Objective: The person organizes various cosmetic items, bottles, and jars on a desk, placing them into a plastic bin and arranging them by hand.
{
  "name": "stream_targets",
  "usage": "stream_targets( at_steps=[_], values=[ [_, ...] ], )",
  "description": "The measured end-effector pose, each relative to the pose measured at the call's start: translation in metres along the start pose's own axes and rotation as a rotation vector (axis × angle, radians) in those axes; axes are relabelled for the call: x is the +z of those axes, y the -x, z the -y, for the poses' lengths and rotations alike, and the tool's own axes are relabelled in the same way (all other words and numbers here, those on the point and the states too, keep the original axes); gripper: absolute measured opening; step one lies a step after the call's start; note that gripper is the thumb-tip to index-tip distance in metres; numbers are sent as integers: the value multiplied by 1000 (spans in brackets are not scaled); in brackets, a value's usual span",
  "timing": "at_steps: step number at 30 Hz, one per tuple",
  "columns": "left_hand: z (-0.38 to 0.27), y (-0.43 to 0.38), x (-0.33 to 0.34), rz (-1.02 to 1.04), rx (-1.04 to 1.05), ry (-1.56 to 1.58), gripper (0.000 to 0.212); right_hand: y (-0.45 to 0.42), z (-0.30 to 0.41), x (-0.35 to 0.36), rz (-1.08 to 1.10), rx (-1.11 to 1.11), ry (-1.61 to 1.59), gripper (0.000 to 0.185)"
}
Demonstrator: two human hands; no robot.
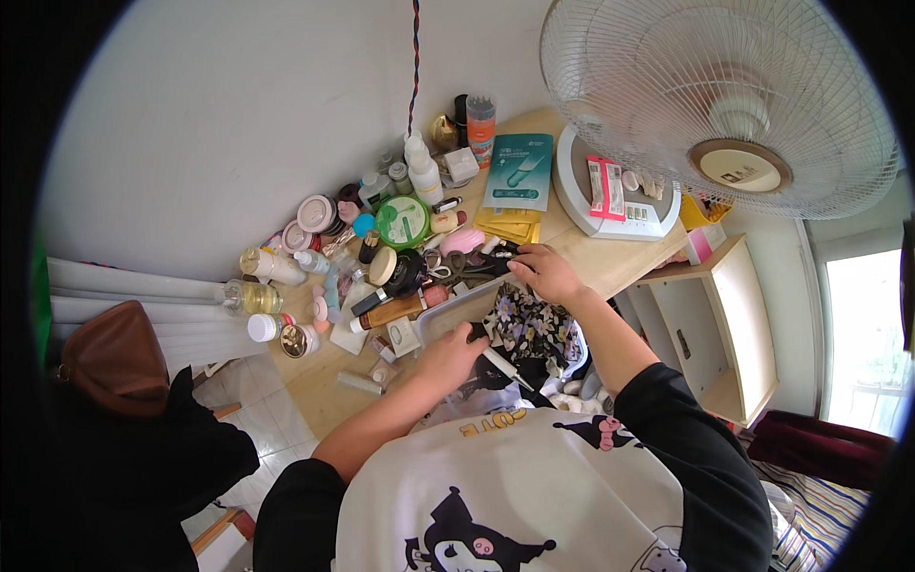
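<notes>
My left hand (450,363) is at the near-left side of a pale plastic tray (429,325), its fingers closed around the upper end of a slim white tube (507,367) with a pointed tip. Dark material shows beside those fingertips. Under the tube lies dark cloth. A black floral fabric (532,322) fills the right part of the tray. My right hand (550,275) reaches over the tray's far edge, fingertips among small black items (497,264); whether it grips one is hidden. A pink oval case (462,242) lies just beyond.
Bottles and jars crowd the wooden tabletop, including a green round tub (402,222) and an amber bottle (389,313). A teal packet (518,171) lies near the fan base (615,227), below the fan's wire guard (643,143). A brown leather bag (118,357) hangs at left.
</notes>
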State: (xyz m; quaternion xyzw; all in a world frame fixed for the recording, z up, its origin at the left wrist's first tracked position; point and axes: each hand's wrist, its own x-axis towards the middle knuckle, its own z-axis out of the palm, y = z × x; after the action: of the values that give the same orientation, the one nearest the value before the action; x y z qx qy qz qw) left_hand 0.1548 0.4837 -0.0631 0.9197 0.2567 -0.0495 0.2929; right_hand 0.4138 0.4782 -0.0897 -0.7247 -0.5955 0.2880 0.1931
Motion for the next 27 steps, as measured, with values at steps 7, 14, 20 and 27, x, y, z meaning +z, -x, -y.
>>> stream_targets(
  at_steps=[7,14,20,27],
  values=[
    [14,3,-11,-323,96,158,27,26,-9,6,-31,-191,-81,27],
    [38,-31,-28,-494,29,97,25,61,2,0,-269,-454,-76,17],
    [50,-53,-31,-312,-38,62,31,97,-2,-29,-90,-546,85,22],
    [48,-96,-40,50,-209,-148,51,32,-28,-24,-96,-192,0,22]
  ],
)
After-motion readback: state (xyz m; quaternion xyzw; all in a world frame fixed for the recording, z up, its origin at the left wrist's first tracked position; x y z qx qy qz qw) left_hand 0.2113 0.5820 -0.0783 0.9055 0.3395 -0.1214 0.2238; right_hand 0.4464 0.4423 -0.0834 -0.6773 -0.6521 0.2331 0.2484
